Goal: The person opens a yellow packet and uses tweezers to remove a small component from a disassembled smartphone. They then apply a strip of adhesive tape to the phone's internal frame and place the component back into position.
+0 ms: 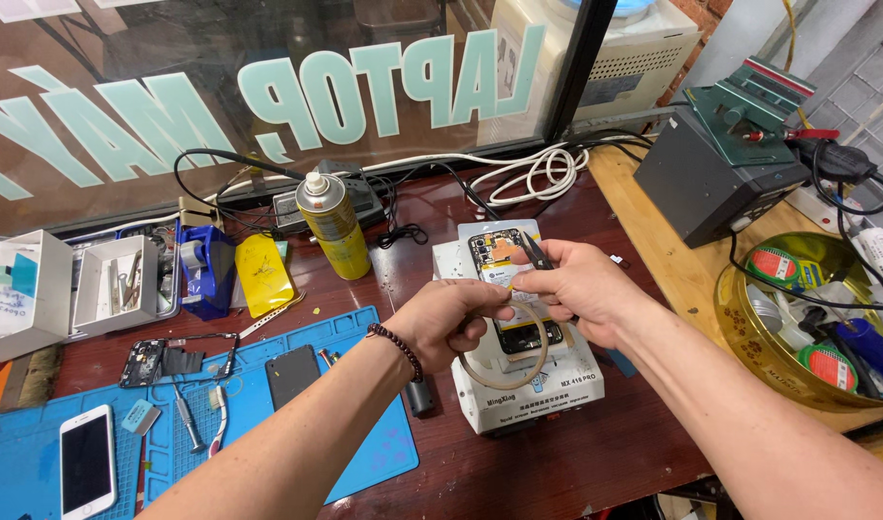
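Observation:
My left hand (pixel 448 325) grips a thin tan ring-shaped roll of tape (pixel 507 371) above a white heating plate machine (pixel 533 385). My right hand (pixel 573 289) holds black tweezers (pixel 535 252), their tips pointing up and left over an opened phone (pixel 504 255) that lies on the machine with its insides showing. A dark bead bracelet (pixel 399 347) circles my left wrist. Both hands meet over the phone, and the middle of the phone is hidden by them.
A yellow spray can (pixel 332 223) stands behind. On the blue mat (pixel 364 462) lie a white phone (pixel 86 462), a dark phone (pixel 292 374) and small tools. A white parts box (pixel 114 284) sits left. A gold bowl of tape rolls (pixel 798 318) and a grey box (pixel 711 178) are right.

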A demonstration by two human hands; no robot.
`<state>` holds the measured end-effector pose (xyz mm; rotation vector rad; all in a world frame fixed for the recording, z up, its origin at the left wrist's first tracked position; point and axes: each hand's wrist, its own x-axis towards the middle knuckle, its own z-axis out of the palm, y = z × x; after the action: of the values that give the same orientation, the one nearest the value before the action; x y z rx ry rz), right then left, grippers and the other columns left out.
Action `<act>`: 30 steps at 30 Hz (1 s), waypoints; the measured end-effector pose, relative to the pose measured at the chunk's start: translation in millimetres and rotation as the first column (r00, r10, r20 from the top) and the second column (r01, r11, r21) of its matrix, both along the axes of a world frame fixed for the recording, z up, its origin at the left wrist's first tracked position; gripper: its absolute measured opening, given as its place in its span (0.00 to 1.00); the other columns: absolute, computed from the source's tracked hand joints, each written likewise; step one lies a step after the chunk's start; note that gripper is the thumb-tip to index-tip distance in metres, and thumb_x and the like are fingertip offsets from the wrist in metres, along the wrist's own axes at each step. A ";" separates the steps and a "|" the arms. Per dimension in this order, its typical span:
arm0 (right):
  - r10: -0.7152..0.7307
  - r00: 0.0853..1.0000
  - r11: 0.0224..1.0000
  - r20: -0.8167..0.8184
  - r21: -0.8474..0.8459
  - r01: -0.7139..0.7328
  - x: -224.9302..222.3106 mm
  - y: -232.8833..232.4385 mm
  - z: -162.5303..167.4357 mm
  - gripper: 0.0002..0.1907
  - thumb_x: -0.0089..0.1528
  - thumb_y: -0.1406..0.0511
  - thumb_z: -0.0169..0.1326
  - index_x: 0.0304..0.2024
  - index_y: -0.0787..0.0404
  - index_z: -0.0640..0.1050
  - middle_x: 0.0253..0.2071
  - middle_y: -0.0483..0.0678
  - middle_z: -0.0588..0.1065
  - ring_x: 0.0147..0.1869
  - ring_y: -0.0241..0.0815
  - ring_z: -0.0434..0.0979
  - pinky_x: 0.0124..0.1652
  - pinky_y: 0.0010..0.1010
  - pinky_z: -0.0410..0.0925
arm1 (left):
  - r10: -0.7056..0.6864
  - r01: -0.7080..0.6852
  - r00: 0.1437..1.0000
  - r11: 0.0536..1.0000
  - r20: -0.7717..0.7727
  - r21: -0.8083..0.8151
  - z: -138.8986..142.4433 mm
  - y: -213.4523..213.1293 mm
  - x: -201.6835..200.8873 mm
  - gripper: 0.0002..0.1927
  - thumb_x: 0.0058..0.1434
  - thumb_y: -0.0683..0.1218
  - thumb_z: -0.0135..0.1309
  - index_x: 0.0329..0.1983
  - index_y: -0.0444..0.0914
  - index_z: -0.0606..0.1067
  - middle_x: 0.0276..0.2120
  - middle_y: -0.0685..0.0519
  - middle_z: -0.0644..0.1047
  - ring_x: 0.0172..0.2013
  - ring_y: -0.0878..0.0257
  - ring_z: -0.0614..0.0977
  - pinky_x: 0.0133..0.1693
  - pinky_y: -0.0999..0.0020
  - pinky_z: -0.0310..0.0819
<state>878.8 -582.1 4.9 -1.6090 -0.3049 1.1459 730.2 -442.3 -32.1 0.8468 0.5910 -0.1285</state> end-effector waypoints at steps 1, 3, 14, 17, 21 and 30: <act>-0.009 1.000 1.000 0.015 -0.011 0.009 -0.7 1.2 1.1 0.17 0.58 0.73 0.59 0.50 0.63 0.77 0.28 0.40 0.70 0.22 0.25 0.59 0.19 0.21 0.50 | -0.003 0.004 1.000 1.000 -0.009 0.005 2.4 0.6 -0.4 0.04 0.63 0.40 0.57 0.39 0.34 0.76 0.32 0.49 0.82 0.18 0.71 0.67 0.16 0.78 0.52; -0.007 0.998 0.999 0.058 -0.053 0.010 -2.5 2.0 4.1 0.16 0.58 0.72 0.59 0.49 0.62 0.78 0.29 0.40 0.71 0.23 0.25 0.59 0.20 0.20 0.51 | 0.006 -0.004 0.999 0.999 -0.051 0.037 5.2 -0.9 2.3 0.06 0.63 0.41 0.55 0.40 0.34 0.77 0.31 0.49 0.82 0.17 0.70 0.67 0.16 0.77 0.52; 0.061 0.984 0.998 -0.165 -0.017 -0.064 -7.5 -14.0 13.2 0.19 0.67 0.54 0.42 0.45 0.56 0.80 0.30 0.37 0.70 0.26 0.26 0.62 0.19 0.19 0.51 | 0.167 -0.172 0.982 0.984 -0.083 -0.055 0.0 -5.7 9.4 0.07 0.66 0.44 0.50 0.43 0.36 0.76 0.30 0.53 0.81 0.17 0.71 0.66 0.17 0.78 0.52; 0.082 0.990 0.996 -0.115 -0.023 -0.085 -9.9 -14.8 10.5 0.16 0.68 0.59 0.44 0.46 0.60 0.79 0.32 0.40 0.72 0.28 0.26 0.64 0.20 0.19 0.53 | 0.173 -0.177 0.982 0.984 -0.081 -0.038 2.0 -3.9 9.3 0.08 0.66 0.44 0.50 0.42 0.35 0.76 0.30 0.53 0.81 0.17 0.72 0.66 0.17 0.77 0.51; 0.086 0.991 0.996 -0.107 0.004 -0.086 -8.6 -16.8 7.7 0.16 0.66 0.63 0.47 0.51 0.62 0.79 0.34 0.40 0.74 0.28 0.26 0.66 0.19 0.20 0.52 | 0.163 -0.164 0.984 0.986 -0.072 -0.004 4.2 -7.2 11.3 0.09 0.66 0.44 0.50 0.42 0.33 0.77 0.28 0.53 0.81 0.17 0.71 0.67 0.17 0.77 0.51; 0.048 0.992 0.999 -0.114 -0.007 -0.049 -4.8 -16.7 -1.4 0.17 0.64 0.64 0.52 0.55 0.62 0.77 0.36 0.45 0.78 0.27 0.27 0.67 0.18 0.20 0.53 | 0.146 -0.138 0.986 0.986 -0.081 0.095 8.0 -9.7 13.0 0.08 0.64 0.42 0.51 0.41 0.33 0.78 0.27 0.51 0.81 0.17 0.70 0.67 0.16 0.76 0.53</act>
<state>874.0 -598.8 3.5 -1.5454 -0.2658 1.2730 743.2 -451.9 -24.1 0.8861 0.7426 -0.0094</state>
